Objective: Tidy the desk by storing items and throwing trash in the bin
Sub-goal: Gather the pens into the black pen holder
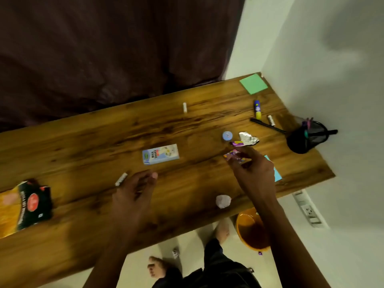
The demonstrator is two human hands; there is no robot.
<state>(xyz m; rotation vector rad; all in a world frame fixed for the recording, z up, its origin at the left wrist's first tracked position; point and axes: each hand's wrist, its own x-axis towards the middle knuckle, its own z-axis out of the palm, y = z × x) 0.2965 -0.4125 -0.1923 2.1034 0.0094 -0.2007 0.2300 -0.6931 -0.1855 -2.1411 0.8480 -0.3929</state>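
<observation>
Pinching a purple wrapper, right hand; orientation seemingly crosswise.

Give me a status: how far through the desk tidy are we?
Early. Done: pens already stand in the mesh holder. In hand: right hand pinches a purple wrapper; left hand hovers open. Left: foil wrapper, milkshake carton, snack bag, crumpled paper, glue stick, black pen. Orange bin waits below.
</observation>
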